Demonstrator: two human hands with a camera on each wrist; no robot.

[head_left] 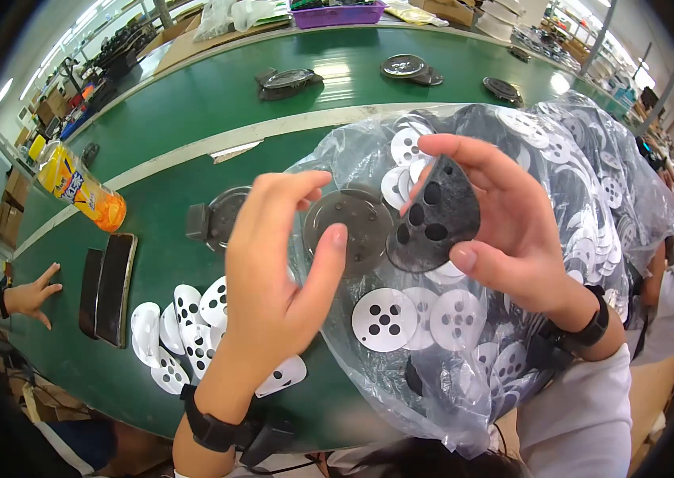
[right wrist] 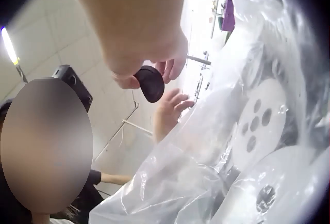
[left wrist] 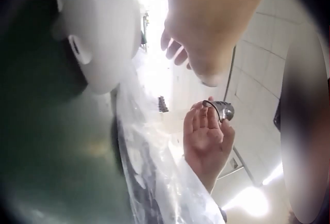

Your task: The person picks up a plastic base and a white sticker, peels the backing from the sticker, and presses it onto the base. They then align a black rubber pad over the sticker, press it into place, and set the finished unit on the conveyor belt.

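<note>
My right hand (head_left: 516,219) pinches a dark grey flexible disc (head_left: 452,211) with round holes, bent into a curve between thumb and fingers. To its left, my left hand (head_left: 273,263) is raised with the thumb apart from bent fingers, holding nothing. In the left wrist view the curved disc (left wrist: 226,110) stands at the right hand's fingertips. Beneath the hands lies a large clear plastic bag (head_left: 424,402) with many white holed discs (head_left: 385,320). A round dark translucent part (head_left: 345,219) sits between the hands, partly behind the left one.
More white discs (head_left: 169,370) lie loose on the green table (head_left: 161,207) at left. Nearby are two dark rectangular pieces (head_left: 116,291), a drink bottle (head_left: 82,187) and another person's hand (head_left: 30,295). Dark round parts (head_left: 289,80) rest on the green strip beyond.
</note>
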